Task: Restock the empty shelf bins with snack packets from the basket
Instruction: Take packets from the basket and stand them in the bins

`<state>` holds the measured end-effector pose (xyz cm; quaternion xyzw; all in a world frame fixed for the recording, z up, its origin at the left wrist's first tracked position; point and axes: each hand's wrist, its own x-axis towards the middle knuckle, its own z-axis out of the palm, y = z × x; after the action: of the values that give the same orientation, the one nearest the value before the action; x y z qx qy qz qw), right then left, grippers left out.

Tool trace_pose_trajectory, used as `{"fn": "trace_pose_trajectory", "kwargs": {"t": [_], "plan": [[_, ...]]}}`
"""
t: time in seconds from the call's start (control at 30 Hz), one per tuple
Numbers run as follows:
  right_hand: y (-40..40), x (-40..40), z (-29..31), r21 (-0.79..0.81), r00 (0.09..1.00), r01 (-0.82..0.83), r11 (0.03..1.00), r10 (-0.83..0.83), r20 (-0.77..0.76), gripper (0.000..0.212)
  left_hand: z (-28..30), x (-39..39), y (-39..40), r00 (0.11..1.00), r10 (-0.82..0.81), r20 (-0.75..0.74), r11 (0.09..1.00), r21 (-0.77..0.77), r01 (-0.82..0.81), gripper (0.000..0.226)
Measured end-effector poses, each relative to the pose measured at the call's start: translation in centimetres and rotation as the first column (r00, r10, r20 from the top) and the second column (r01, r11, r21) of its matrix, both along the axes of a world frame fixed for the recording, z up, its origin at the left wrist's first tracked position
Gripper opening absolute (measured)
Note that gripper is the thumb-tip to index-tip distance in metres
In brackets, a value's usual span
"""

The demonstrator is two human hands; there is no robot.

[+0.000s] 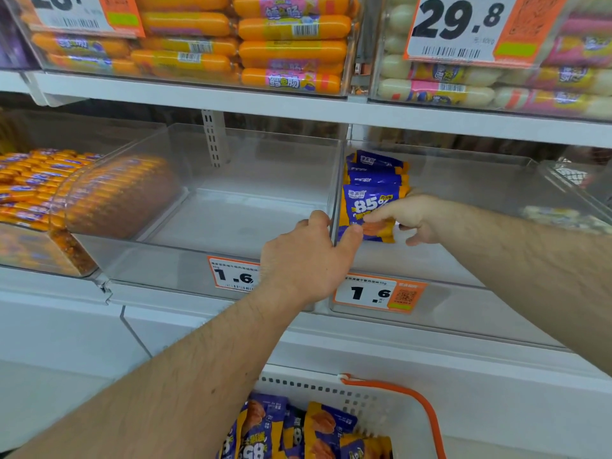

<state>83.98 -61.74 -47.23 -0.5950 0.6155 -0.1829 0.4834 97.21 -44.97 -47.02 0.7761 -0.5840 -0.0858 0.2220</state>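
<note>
White basket (pixel 371 402) with orange handle seen nearest, at bottom; purple-orange snack packets (pixel 291 429) piled inside. Both forearms extended up toward shelf. Left hand (pixel 306 256) curled over wall between two clear bins, fingers in empty left bin (pixel 212 207), thumb on right side. Right hand (pixel 414 217) inside right bin (pixel 470 193), front packet (pixel 367 207) of standing row pinched between thumb and fingers. Sausage packs (pixel 265 41) stacked on shelf above.

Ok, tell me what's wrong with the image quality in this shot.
Head view: wide-angle distortion bends the shelf edge; the clear bin walls throw soft glare and a smeared reflection of the orange sausages; the edges of the frame are soft; the purple packets and both hands stay reasonably sharp; the lighting is even.
</note>
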Motion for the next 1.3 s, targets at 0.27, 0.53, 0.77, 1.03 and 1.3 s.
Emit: {"fn": "trace_pose_trajectory", "kwargs": {"t": [0.27,0.53,0.77,1.03,1.3], "plan": [[-0.1,1.2,1.3,0.082,0.983,0.027,0.996,-0.041,0.179,0.035,0.1,-0.1,0.2,1.000,0.008,0.017,1.000,0.005,-0.008,0.053],[-0.4,1.5,0.1,0.049,0.947,0.123,0.991,-0.132,0.292,0.011,0.0,-0.1,0.3,1.000,0.012,0.005,1.000,-0.003,-0.012,0.052],[-0.5,1.3,-1.0,-0.073,0.932,0.210,0.975,-0.177,0.316,0.051,0.1,-0.1,0.3,1.000,0.008,0.012,1.000,-0.007,-0.008,0.041],[-0.1,1.9,-1.7,-0.005,0.979,0.112,0.994,-0.110,0.169,0.030,0.1,-0.1,0.4,1.000,0.001,0.013,1.000,-0.001,-0.001,0.045],[-0.3,1.8,-0.4,0.082,0.933,0.159,0.984,-0.177,0.314,0.015,0.1,-0.3,0.3,1.000,0.008,0.010,1.000,0.001,-0.008,0.041]]}}
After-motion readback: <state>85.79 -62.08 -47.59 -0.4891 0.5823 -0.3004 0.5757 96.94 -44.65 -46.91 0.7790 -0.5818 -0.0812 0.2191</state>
